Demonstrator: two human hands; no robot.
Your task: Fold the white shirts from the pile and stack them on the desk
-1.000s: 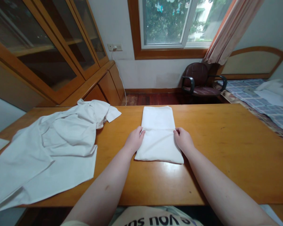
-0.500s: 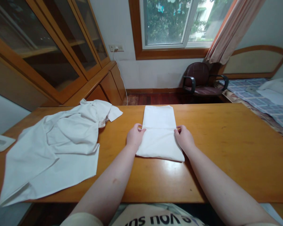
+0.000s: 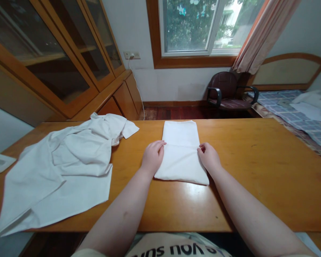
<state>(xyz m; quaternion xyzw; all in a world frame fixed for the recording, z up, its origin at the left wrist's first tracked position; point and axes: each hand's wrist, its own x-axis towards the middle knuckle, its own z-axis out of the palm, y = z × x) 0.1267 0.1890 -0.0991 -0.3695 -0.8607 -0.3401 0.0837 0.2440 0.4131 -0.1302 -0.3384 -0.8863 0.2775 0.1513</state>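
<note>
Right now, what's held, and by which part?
Folded white cloth: left hand at its left edge, right hand at its right edge, both near mid-length; actual grip unclear.

Head view, forward and down, over table (image 3: 259, 167)

The wooden table (image 3: 259, 178) bears a folded cloth (image 3: 181, 157), a rumpled sheet (image 3: 72, 157) — and, apparently, a pale object (image 3: 6, 161) far left.

The bundle (image 3: 180, 162) at centre is smooth, matt cloth; the sheet (image 3: 79, 151) at left, creased matt cloth; the table (image 3: 262, 171), glossy wood.
</note>
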